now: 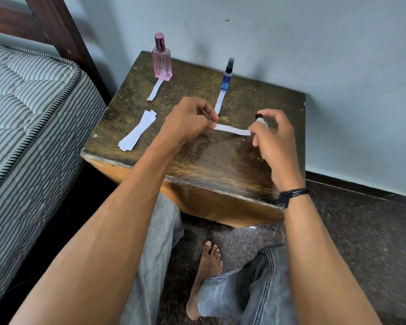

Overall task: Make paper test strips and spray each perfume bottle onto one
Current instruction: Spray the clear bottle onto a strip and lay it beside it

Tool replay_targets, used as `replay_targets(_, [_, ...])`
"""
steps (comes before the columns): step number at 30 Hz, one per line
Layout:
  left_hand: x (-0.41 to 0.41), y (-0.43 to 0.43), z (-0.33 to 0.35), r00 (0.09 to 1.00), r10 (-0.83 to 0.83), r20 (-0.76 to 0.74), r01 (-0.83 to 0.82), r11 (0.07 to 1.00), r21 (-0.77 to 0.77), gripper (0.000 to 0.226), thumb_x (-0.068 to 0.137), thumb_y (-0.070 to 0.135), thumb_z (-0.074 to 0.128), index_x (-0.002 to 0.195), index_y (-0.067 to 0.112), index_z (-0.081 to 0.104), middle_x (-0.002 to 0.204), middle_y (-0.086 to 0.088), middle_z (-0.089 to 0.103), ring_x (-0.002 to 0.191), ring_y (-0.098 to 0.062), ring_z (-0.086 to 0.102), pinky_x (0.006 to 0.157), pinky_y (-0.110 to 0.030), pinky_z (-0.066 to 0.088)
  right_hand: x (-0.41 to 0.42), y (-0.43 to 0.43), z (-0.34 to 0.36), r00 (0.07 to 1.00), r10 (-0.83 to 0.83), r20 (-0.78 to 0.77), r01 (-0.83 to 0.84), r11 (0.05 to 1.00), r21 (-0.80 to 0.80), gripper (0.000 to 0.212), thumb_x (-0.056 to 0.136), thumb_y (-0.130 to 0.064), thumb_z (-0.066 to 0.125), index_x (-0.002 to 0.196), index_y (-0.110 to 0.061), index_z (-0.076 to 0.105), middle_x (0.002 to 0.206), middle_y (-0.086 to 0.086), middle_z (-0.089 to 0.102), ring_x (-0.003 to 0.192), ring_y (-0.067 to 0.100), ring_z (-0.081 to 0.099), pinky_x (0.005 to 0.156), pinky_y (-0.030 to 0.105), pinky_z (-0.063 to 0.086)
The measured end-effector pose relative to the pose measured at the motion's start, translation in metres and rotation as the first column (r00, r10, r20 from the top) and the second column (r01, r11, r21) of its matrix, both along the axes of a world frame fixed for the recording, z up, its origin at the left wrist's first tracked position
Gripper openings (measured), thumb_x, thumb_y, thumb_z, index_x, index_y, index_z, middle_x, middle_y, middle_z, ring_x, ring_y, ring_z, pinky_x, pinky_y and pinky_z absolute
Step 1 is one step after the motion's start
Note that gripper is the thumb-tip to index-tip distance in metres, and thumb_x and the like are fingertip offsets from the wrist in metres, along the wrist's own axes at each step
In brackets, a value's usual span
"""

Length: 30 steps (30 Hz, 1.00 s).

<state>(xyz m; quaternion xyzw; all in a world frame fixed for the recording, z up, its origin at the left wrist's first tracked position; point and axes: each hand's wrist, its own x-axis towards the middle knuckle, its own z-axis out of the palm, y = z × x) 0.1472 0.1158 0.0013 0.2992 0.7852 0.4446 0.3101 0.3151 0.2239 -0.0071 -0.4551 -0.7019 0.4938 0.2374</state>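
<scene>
Paper strip [232,130] was held over the middle of the wooden table [220,165], its long axis running from nine o'clock to three o'clock. Its nine o'clock end was pinched between the thumb and fingertips of the left hand [190,123], whose forearm reached in from seven o'clock. Just beside its three o'clock end, a small clear spray bottle [261,120] was gripped upright in the curled fingers of the right hand [275,141]. The nozzle was probably turned towards the paper, though blur left that unsure.
</scene>
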Motion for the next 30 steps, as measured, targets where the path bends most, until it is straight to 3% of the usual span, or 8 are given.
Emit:
replay_targets(4, [0.0015, 0.0003, 0.0014, 1.0, 0.003, -0.002, -0.003, 1.0, -0.005, 0.018, 0.076, 0.01, 0.075, 0.071, 0.028, 0.071, 0.07, 0.012, 0.073, 0.084, -0.013, 0.073, 0.099, -0.047, 0.051, 0.0015, 0.0078, 0.0048, 0.971, -0.128, -0.203, 0.099, 0.984, -0.15, 0.03, 0.096, -0.018, 0.061, 0.124, -0.026, 0.06, 0.066, -0.003, 0.062, 0.058, 0.013, 0.048, 0.054, 0.025, 0.041])
replay_targets(7, [0.0022, 0.0003, 0.0024, 1.0, 0.011, 0.011, -0.01, 1.0, -0.006, 0.016, 0.076, 0.01, 0.074, 0.073, 0.025, 0.072, 0.071, 0.009, 0.073, 0.081, -0.014, 0.074, 0.096, -0.046, 0.053, 0.0022, 0.0103, 0.0031, 0.959, -0.161, -0.234, 0.12, 0.977, -0.178, 0.029, 0.096, -0.019, 0.06, 0.125, -0.024, 0.06, 0.063, -0.009, 0.065, 0.072, 0.02, 0.054, 0.068, 0.03, 0.047])
replay_targets(10, [0.0032, -0.0002, 0.0043, 1.0, 0.013, 0.014, -0.013, 1.0, -0.011, 0.015, 0.073, 0.011, 0.073, 0.072, 0.026, 0.072, 0.072, 0.009, 0.074, 0.08, -0.015, 0.075, 0.097, -0.047, 0.052, 0.0012, 0.0096, 0.0035, 0.955, -0.165, -0.245, 0.12, 0.975, -0.187, 0.029, 0.097, -0.017, 0.059, 0.124, -0.023, 0.06, 0.061, -0.01, 0.065, 0.075, 0.022, 0.055, 0.071, 0.032, 0.046])
replay_targets(14, [0.0048, 0.0007, 0.0046, 1.0, 0.002, 0.023, -0.002, 1.0, -0.031, 0.018, 0.074, 0.009, 0.073, 0.071, 0.027, 0.072, 0.067, 0.013, 0.071, 0.072, -0.011, 0.074, 0.102, -0.048, 0.049, -0.0002, 0.0083, 0.0044, 0.962, -0.157, -0.222, 0.119, 0.977, -0.176, 0.028, 0.096, -0.019, 0.061, 0.123, -0.028, 0.061, 0.067, -0.005, 0.068, 0.07, 0.015, 0.057, 0.067, 0.031, 0.047])
replay_targets(18, [0.0076, 0.0027, 0.0063, 0.997, -0.02, -0.076, 0.013, 0.996, -0.085, 0.021, 0.073, 0.013, 0.071, 0.068, 0.034, 0.071, 0.064, 0.016, 0.068, 0.088, -0.014, 0.068, 0.105, -0.055, 0.043, -0.0013, 0.007, 0.0063, 0.966, -0.153, -0.208, 0.117, 0.978, -0.175, 0.031, 0.096, -0.018, 0.062, 0.126, -0.027, 0.06, 0.068, -0.001, 0.067, 0.056, 0.011, 0.049, 0.053, 0.024, 0.042])
replay_targets(23, [0.008, 0.0043, 0.0066, 0.99, -0.014, -0.137, -0.003, 0.992, -0.125, 0.023, 0.08, 0.009, 0.069, 0.071, 0.03, 0.07, 0.071, 0.013, 0.067, 0.093, -0.015, 0.065, 0.106, -0.052, 0.041, 0.0006, 0.0055, 0.0069, 0.986, -0.099, -0.138, 0.087, 0.992, -0.087, 0.031, 0.096, -0.022, 0.061, 0.125, -0.032, 0.058, 0.077, 0.0, 0.076, 0.061, 0.01, 0.051, 0.052, 0.025, 0.044])
replay_targets(27, [0.0073, 0.0043, 0.0045, 0.99, -0.018, -0.138, 0.001, 0.993, -0.119, 0.024, 0.08, 0.008, 0.069, 0.07, 0.03, 0.07, 0.071, 0.013, 0.068, 0.094, -0.015, 0.065, 0.106, -0.053, 0.041, 0.0006, 0.0048, 0.0035, 0.999, 0.02, -0.049, -0.02, 1.0, 0.013, 0.033, 0.089, -0.027, 0.059, 0.118, -0.042, 0.057, 0.086, -0.001, 0.079, 0.057, 0.01, 0.049, 0.059, 0.034, 0.044])
replay_targets(30, [0.0062, 0.0047, 0.0035, 0.988, -0.017, -0.151, -0.001, 0.993, -0.116, 0.024, 0.08, 0.009, 0.07, 0.07, 0.03, 0.07, 0.073, 0.013, 0.068, 0.095, -0.014, 0.066, 0.106, -0.052, 0.041, -0.0001, 0.0033, 0.0028, 0.996, 0.088, 0.009, -0.088, 0.994, 0.06, 0.034, 0.091, -0.024, 0.061, 0.121, -0.039, 0.056, 0.087, -0.004, 0.079, 0.049, 0.006, 0.048, 0.053, 0.024, 0.047])
